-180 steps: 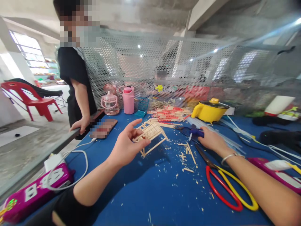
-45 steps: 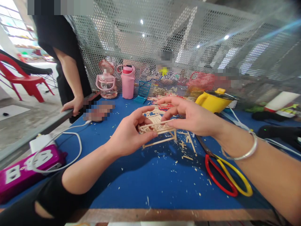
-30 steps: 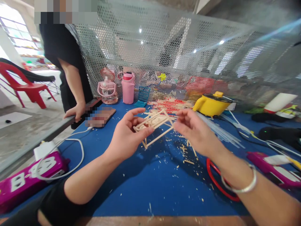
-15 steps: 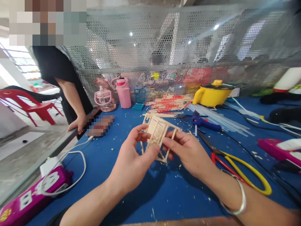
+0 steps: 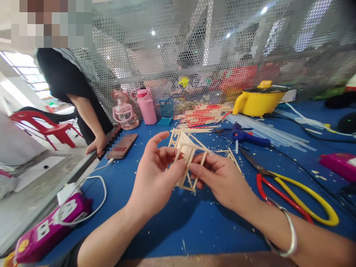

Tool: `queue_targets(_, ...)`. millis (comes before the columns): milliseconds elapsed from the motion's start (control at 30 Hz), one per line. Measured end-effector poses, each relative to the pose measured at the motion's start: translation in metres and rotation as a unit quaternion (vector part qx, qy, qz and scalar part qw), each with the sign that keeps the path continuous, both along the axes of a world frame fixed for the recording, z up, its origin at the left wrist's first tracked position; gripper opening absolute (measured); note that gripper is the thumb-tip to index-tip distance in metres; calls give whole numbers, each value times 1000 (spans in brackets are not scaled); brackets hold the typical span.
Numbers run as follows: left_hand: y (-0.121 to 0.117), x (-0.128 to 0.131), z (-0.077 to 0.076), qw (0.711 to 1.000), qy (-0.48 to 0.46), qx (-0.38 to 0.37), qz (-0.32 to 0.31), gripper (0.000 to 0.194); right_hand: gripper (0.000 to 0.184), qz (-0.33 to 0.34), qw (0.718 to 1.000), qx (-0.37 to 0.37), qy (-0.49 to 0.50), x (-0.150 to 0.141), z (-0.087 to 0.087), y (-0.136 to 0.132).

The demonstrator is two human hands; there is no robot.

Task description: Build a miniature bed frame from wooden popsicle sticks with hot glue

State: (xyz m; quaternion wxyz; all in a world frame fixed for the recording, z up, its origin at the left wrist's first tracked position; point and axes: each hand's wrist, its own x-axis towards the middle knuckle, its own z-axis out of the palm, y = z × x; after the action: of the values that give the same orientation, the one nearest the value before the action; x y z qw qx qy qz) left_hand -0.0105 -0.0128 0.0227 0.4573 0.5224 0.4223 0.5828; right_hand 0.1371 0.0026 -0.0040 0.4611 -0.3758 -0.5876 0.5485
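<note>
A small model frame of pale wooden sticks [image 5: 184, 139] is held up above the blue table between both hands. It has upright posts, diagonal braces and a slatted panel. My left hand [image 5: 155, 178] pinches its left side between thumb and fingers, with the index finger raised off it. My right hand [image 5: 226, 180] is closed on the posts at the right, thumb in front. More thin sticks [image 5: 235, 161] show beyond my right hand; whether they join the model I cannot tell. Fingers hide part of the frame.
Beyond lie red-tipped sticks [image 5: 200, 115], a blue glue gun [image 5: 250, 138], clear glue sticks [image 5: 275, 129] and scissors [image 5: 278, 178]. A yellow pot [image 5: 261, 103], pink bottle [image 5: 146, 107], phone [image 5: 125, 146] and purple power strip [image 5: 52, 228] surround the workspace. A person [image 5: 75, 89] stands at left.
The wooden frame has turned in my hands, so its slatted panel now shows more edge-on. My left index finger has lifted away. The camera view has shifted slightly.
</note>
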Motion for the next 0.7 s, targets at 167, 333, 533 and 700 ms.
queue_targets(167, 0, 0, -1, 1000, 2, -2, 11, 55, 20, -1, 1000, 0, -3, -1, -1, -1)
queue_targets(333, 0, 1, -2, 1000, 14, 4, 17, 54, 20, -5, 1000, 9, -5, -1, -2, 0)
queue_targets(533, 1, 0, 0, 999, 30, 2, 18, 53, 21, -1, 1000, 15, -11, 1, -3, 1)
queue_targets(700, 0, -2, 2, 998, 53, -6, 18, 53, 20, 1, 999, 22, -35, 1, -3, -1)
